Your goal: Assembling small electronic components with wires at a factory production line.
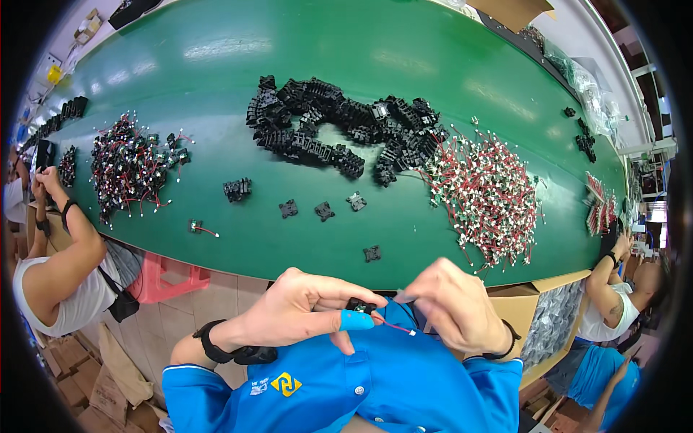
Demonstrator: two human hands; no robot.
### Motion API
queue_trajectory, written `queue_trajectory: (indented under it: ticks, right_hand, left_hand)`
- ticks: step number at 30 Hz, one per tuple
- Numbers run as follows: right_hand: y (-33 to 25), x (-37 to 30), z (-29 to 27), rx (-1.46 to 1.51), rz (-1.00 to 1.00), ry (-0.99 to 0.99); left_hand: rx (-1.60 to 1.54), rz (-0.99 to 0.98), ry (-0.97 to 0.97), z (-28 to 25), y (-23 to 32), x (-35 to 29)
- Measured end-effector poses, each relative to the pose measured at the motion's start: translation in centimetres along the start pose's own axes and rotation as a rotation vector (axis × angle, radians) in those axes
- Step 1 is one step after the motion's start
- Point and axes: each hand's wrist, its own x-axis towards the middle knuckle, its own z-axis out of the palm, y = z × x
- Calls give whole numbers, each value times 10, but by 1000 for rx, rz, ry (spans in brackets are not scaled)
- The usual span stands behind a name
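Note:
My left hand (pixel 310 309), a blue cover on its thumb, pinches a small black plastic housing (pixel 360 306) in front of my chest. A little green circuit board shows at the housing, and a red wire lead (pixel 393 327) with a white plug hangs from it. Just to the right, my right hand (pixel 458 307) is curled with thumb and forefinger together; it is blurred, and whatever it may hold cannot be made out. Several loose black housings (pixel 324 211) lie on the table ahead of my hands. One circuit board with a red lead (pixel 195 226) lies farther left.
The green table (pixel 303 249) carries a long pile of black housings (pixel 310 148), a heap of red-wired boards (pixel 491 195) at right and a darker heap (pixel 126 166) at left. A carton of clear-wrapped parts (pixel 552 325) stands at my right. People work at both sides.

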Motion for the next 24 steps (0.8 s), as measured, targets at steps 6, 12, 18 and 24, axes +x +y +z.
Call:
queue_trajectory:
  ticks: [6,12,18,24]
  right_hand:
    - [-10,2,-4,-638,-316,10]
    - [-14,9,-9,-592,-382,-128]
    - [-18,14,-15,-595,-413,-322]
    - [-23,12,-12,-642,-391,-324]
  left_hand:
    - [39,-190,-63,1,11,-3]
    - [210,-282,-168,2,17,2]
    - [264,-335,-243,2,16,6]
    - [288,-333,-245,4,17,6]
